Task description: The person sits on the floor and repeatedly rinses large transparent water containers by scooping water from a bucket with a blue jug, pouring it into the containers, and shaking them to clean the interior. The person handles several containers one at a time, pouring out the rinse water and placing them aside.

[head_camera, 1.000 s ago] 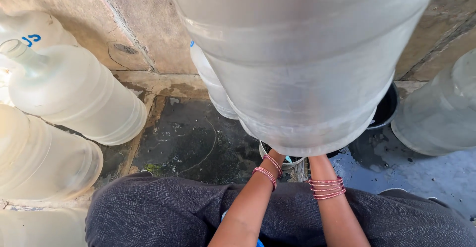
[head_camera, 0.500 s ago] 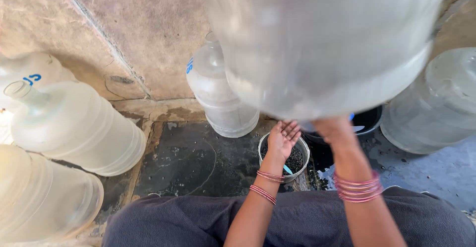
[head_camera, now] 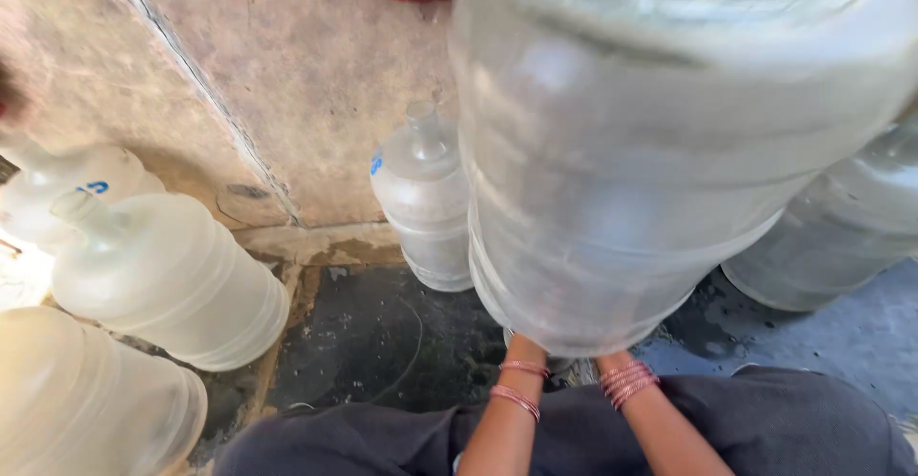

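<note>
both our hands are hidden under the big clear water jug [head_camera: 650, 151], so we cannot tell how either grip closes; only the left wrist [head_camera: 521, 380] and right wrist [head_camera: 626, 380], ringed with bangles, show beneath it. the jug hangs tilted over wet floor [head_camera: 382, 342], a smaller upright jug [head_camera: 426, 208] beside it by the wall [head_camera: 287, 84].

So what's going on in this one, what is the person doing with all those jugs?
A person holds a large clear water jug upside down in front of them, both arms reaching under it; the left hand and right hand are mostly hidden behind its lower end, bangles on both wrists. More empty-looking jugs surround them: one upright against the wall and several lying at the left. The floor below is dark and wet. What sits beneath the held jug cannot be seen.
</note>
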